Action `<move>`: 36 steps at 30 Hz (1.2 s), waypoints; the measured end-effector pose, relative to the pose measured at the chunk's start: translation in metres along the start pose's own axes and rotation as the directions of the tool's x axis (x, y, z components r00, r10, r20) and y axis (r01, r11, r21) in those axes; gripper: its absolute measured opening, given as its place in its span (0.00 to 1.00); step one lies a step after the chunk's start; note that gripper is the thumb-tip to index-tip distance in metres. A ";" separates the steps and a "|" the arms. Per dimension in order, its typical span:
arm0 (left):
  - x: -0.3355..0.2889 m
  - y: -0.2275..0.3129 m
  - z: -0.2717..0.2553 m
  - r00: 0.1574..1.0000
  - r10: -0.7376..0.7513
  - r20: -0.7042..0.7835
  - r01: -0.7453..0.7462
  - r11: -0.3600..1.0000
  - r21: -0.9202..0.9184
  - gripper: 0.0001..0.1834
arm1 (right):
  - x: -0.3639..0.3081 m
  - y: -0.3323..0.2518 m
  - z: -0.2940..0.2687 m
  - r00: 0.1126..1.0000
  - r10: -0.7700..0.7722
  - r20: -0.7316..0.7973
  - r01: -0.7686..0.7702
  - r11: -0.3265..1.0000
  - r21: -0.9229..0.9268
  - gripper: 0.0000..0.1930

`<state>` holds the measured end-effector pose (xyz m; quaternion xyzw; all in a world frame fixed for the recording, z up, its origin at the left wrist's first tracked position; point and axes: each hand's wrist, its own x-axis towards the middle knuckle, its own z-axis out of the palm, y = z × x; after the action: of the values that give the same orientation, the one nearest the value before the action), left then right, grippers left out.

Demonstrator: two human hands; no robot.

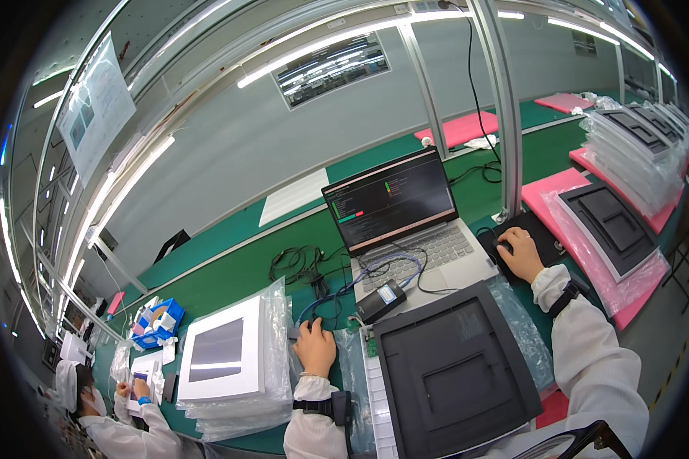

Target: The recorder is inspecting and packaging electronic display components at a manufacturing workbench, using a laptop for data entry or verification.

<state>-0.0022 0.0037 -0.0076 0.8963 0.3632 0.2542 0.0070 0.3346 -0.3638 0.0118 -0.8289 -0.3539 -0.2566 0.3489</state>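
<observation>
My right hand [520,254] rests over a black computer mouse [504,246] on a dark mouse pad [542,243]; the palm hides part of the mouse. My left hand [315,350] has its fingers curled together at the end of a blue cable [305,309]; the fingers cover the cable's tip. Between my forearms lies a large black panel [452,352] with a raised rectangular frame, a green circuit board [371,346] showing at its left edge. Behind it an open laptop [390,203] shows a dark screen with text. A black box-shaped device [380,303] sits on the laptop's front left corner.
Bagged white-framed panels [230,352] are stacked left of my left hand. More bagged panels [635,161] and a single black panel [612,226] lie on pink foam at right. A metal post [497,115] rises behind the laptop. A co-worker [122,413] sits far left near a blue bin [158,327].
</observation>
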 end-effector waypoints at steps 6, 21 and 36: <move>0.003 -0.002 -0.001 1.000 -0.011 0.012 0.012 1.000 -0.014 0.20 | 0.000 -0.001 0.000 1.000 -0.009 -0.009 0.009 1.000 0.018 0.09; 0.001 -0.002 0.003 1.000 -0.001 -0.008 0.001 1.000 0.002 0.21 | 0.000 -0.001 -0.002 1.000 -0.001 0.011 0.001 1.000 0.015 0.10; 0.001 0.002 -0.004 0.997 -0.042 0.063 0.042 0.999 0.004 0.21 | -0.001 -0.001 -0.002 1.000 -0.003 0.011 0.002 1.000 0.022 0.10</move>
<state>-0.0027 0.0023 -0.0031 0.8961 0.3819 0.2251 0.0226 0.3329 -0.3650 0.0132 -0.8260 -0.3597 -0.2486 0.3556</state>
